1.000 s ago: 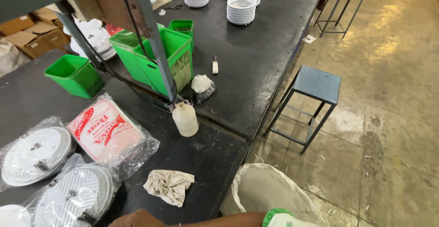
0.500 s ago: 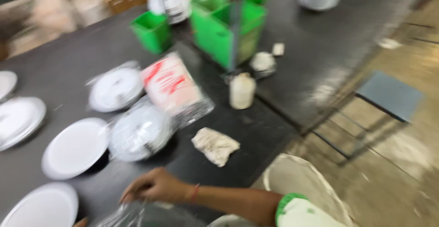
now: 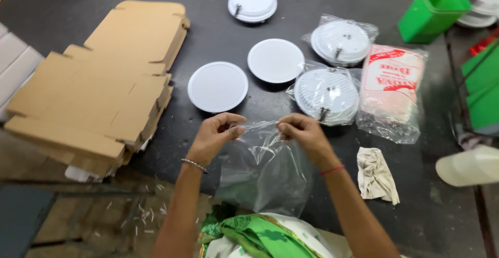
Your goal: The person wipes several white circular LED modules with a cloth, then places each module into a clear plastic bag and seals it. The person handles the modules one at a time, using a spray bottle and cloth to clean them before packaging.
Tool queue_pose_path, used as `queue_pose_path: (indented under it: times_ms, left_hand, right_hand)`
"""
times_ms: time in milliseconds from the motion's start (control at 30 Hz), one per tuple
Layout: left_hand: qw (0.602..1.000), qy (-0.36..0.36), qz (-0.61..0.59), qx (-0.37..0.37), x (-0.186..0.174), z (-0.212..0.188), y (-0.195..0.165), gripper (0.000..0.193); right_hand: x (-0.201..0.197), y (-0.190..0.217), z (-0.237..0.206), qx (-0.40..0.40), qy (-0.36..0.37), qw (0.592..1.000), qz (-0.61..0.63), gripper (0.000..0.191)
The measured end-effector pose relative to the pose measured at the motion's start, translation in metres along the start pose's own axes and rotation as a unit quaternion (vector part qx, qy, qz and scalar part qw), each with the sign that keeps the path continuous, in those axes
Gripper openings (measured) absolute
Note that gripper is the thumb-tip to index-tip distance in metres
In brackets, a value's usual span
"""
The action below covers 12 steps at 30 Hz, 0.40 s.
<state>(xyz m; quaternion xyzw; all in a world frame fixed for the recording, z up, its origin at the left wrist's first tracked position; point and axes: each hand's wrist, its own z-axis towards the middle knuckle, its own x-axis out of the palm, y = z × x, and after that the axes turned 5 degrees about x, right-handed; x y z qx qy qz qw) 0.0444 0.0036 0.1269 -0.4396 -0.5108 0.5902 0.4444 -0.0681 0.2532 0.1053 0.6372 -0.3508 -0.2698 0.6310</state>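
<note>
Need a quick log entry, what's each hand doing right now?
Left hand: closed, pinching the clear plastic bag at its top edge.
Right hand: closed, pinching the same bag's top edge.

Both hands pinching the top edge of a clear plastic bag (image 3: 265, 169), left hand (image 3: 215, 133) and right hand (image 3: 304, 133) slightly apart. Bag hangs over the worktop's (image 3: 78, 3) near edge. Two bare white discs (image 3: 218, 86) just beyond, flattened cardboard (image 3: 104, 81) along the left edge.

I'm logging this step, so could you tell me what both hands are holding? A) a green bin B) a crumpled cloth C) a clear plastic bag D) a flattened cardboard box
C: the left hand and right hand each pinch the top edge of the clear plastic bag, which hangs between them.
</note>
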Motion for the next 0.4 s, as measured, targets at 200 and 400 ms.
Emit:
queue_pose_path:
  times_ms: [200,400]
  left_hand:
    - [0.992,-0.098,0.085,0.010,0.014,-0.010,-0.002,0.027]
    - [0.987,-0.070,-0.140,-0.027,0.012,-0.005,0.012,0.028]
  right_hand:
    - [0.009,0.007,-0.002,-0.030,-0.030,0.995,-0.091,0.020]
    - [0.000,0.000,0.004,0.027,0.021,0.999,0.011,0.023]
